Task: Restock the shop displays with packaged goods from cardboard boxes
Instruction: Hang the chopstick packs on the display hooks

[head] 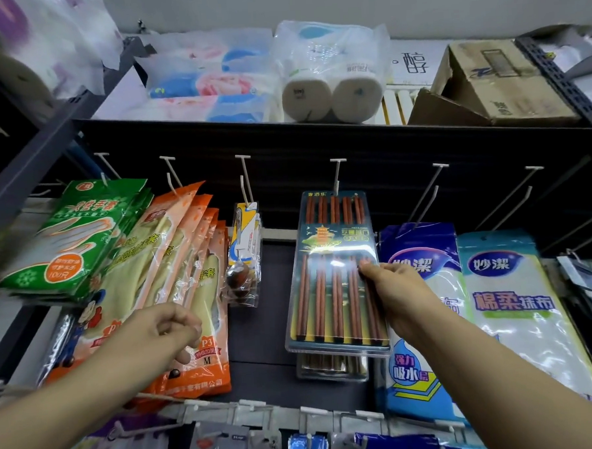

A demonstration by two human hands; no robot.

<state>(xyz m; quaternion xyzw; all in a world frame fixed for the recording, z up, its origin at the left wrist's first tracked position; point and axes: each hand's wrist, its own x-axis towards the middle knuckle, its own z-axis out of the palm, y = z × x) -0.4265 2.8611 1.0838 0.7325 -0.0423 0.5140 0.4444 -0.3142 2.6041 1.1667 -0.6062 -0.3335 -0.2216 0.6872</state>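
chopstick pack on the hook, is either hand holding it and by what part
The right hand pinches the clear plastic pack of brown wooden chopsticks at its right edge, about halfway down. The left hand, loosely curled, holds nothing.

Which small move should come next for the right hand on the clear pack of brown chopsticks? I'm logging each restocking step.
Probably let go and withdraw. The clear plastic pack of brown chopsticks already hangs from its white peg hook, in front of another pack, and the right hand only pinches its right edge. The left hand holds nothing.
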